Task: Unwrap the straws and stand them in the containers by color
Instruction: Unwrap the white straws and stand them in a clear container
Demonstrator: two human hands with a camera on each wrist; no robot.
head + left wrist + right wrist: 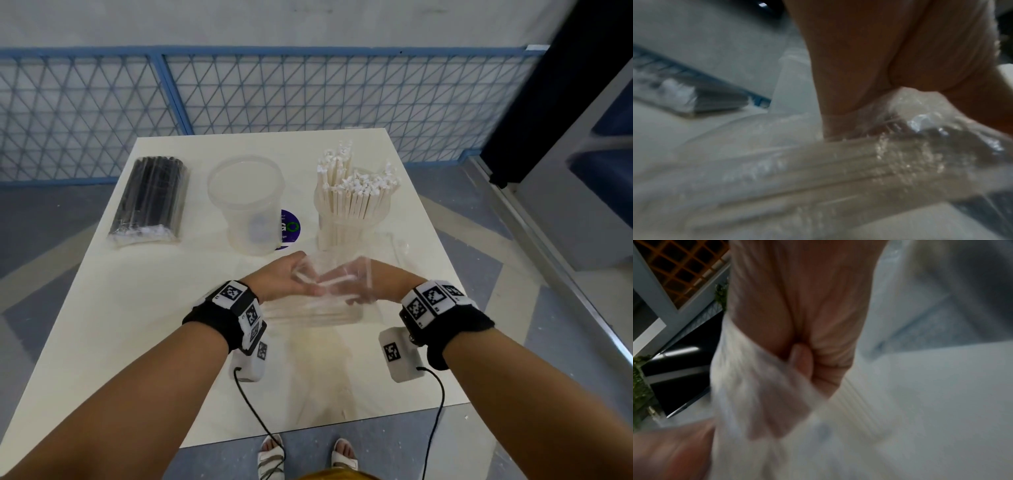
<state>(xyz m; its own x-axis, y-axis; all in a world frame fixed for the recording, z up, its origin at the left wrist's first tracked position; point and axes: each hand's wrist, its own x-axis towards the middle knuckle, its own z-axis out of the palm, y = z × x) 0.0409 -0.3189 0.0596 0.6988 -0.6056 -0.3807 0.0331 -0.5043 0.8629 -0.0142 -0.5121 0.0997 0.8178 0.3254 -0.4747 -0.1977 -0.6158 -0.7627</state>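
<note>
A clear plastic pack of white straws (315, 312) lies mid-table. My left hand (298, 275) and right hand (356, 286) both grip its loose wrapper end (329, 272), lifted above the pack. In the left wrist view my left hand (879, 65) clutches crumpled wrapper (906, 112) above the packed white straws (818, 170). The blurred right wrist view has my right hand (807, 313) bunching wrapper film (760, 394). A wrapped pack of black straws (150, 198) lies back left. An empty clear container (246, 202) stands at the back centre. Another container (352, 222), to its right, holds many white straws.
A purple round sticker (291, 228) lies on the cream table (137, 325) behind the empty container. Clear film (397, 246) lies right of the white-straw container. A blue mesh fence (274, 92) runs beyond the table's far edge.
</note>
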